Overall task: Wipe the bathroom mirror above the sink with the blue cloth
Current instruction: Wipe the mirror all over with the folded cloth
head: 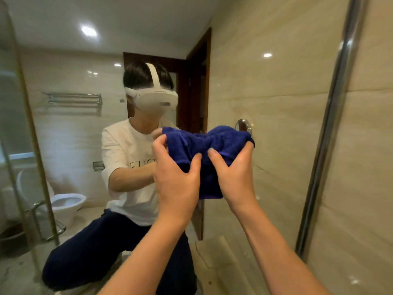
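Cloth: I see the blue cloth (pixel 209 150) bunched up and held in front of the mirror (pixel 265 86), at about chest height in the reflection. I cannot tell whether it touches the glass.
Left hand: my left hand (pixel 177 179) grips the cloth's left side — thumb curled over the top edge, fingers clamped on the fabric from below.
Right hand: my right hand (pixel 235 171) grips the right side, with the fingers curled into the folds and the thumb pressed on the far corner.
Between the hands: the cloth sags in the middle, and a flap hangs down below the fingers.
Mirror edge: a metal frame (pixel 331 124) runs down the right side, next to the tiled wall (pixel 370 167).
Reflection: a person in a white shirt — also a toilet (pixel 66 202), a towel rack (pixel 73 99) and a dark door frame (pixel 197 81).
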A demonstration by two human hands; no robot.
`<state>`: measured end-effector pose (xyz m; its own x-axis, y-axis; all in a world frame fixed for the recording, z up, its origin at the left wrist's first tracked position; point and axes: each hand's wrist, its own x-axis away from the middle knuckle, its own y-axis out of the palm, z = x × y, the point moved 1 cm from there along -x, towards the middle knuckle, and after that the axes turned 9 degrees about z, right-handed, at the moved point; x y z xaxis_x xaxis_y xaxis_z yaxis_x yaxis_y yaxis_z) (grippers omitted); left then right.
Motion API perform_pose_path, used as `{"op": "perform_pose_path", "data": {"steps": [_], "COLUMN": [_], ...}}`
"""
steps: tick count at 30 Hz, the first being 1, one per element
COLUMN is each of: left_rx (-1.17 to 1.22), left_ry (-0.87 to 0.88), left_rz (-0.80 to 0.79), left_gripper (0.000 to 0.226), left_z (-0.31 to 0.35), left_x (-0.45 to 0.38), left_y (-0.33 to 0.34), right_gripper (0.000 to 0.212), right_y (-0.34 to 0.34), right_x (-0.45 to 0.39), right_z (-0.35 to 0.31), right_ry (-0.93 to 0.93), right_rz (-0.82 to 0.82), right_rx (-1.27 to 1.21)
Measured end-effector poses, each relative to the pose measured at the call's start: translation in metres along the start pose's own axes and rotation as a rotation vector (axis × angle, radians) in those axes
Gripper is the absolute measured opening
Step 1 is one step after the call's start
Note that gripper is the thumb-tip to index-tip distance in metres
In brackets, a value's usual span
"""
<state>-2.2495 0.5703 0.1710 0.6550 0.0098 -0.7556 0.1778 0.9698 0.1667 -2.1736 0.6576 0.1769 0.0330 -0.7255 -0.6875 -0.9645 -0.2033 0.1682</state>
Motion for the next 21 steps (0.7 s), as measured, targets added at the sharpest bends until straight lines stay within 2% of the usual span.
{"op": "perform_pose_path", "data": {"steps": [3,6,10,15,21], "left_rx": [0.016,0.021,-0.018,-0.120,-0.083], "left_ry": [0.072,0.088,0.073,0.022,0.112], "left_rz": [0.030,0.018,-0.012,-0.050,-0.003], "left_gripper": [0.060,0.057,0.055,0.059,0.054], "left_z": [0.033,0.052,0.031,-0.006,0.031], "left_x": [-0.049,-0.077,-0.046,0.004,-0.045], "left_y": [0.015,0.023,0.013,0.000,0.011], "right_gripper": [0.040,0.042,0.042,0.043,0.042], "right_y": [0.013,0.018,0.011,-0.005,0.008], "right_x": [-0.047,-0.077,-0.046,0.003,-0.041], "right_z": [-0.035,-0.056,-0.031,0.010,-0.025], "right_ry": [-0.117,-0.142,-0.143,-0.061,-0.203], "right_rz": [0.052,0.055,0.102,0.055,0.141], "right_rx": [0.015,-0.005,0.120,0.216,0.204]}}
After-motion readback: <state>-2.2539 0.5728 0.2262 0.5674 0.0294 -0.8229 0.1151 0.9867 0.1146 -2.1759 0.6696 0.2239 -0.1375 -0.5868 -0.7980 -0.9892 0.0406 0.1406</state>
